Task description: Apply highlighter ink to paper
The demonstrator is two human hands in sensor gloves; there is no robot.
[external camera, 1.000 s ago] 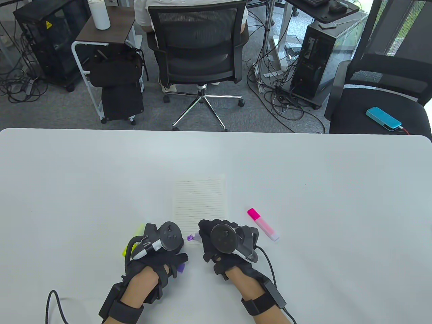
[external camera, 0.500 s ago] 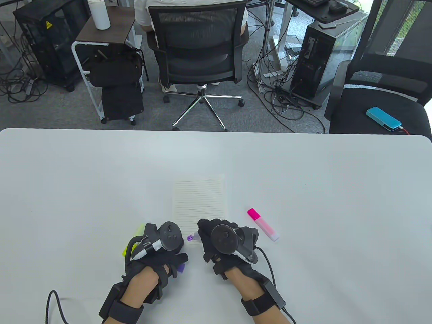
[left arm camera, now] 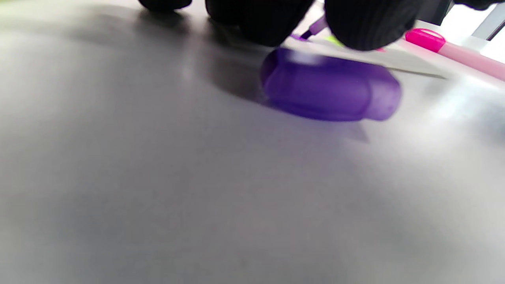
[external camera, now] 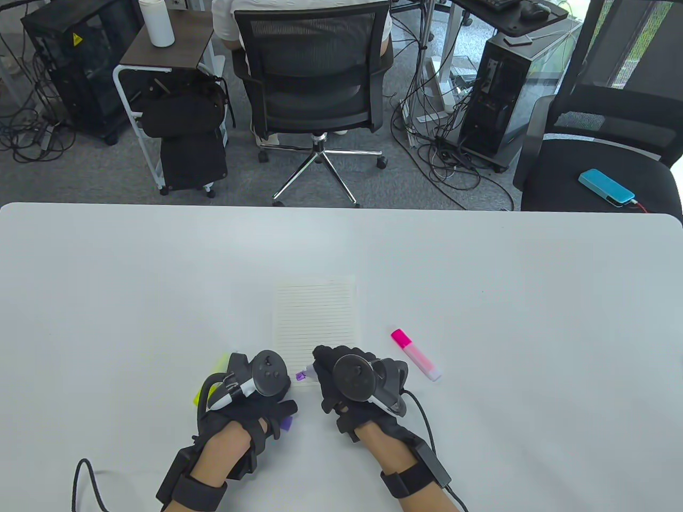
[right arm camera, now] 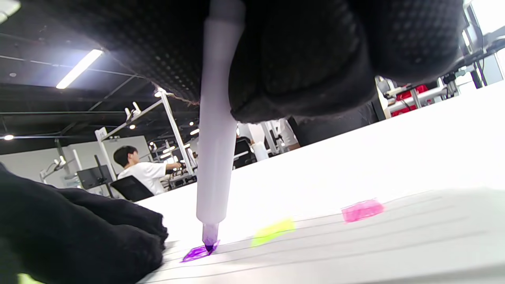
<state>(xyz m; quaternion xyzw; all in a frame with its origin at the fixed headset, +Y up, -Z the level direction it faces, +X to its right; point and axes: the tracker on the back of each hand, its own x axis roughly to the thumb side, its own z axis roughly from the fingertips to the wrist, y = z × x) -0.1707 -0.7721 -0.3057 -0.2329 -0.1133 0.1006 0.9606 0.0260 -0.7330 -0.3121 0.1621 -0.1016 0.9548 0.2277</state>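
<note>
A lined paper (external camera: 315, 314) lies on the white table (external camera: 480, 266). My right hand (external camera: 341, 381) grips an uncapped purple highlighter (right arm camera: 215, 157), its tip (external camera: 301, 375) touching the paper's near left corner on a purple mark (right arm camera: 197, 252). Yellow (right arm camera: 272, 232) and pink (right arm camera: 362, 210) marks sit further along the same line. My left hand (external camera: 251, 394) rests on the table beside the paper, fingers (left arm camera: 367, 23) down by the sheet's edge. The purple cap (left arm camera: 329, 90) lies loose on the table under that hand, and shows near the thumb (external camera: 286, 424).
A capped pink highlighter (external camera: 416, 354) lies right of the paper. A yellow-green highlighter (external camera: 211, 381) is partly hidden under my left hand. Beyond the table's far edge stand an office chair (external camera: 315, 74) with a seated person, a side cart and cables.
</note>
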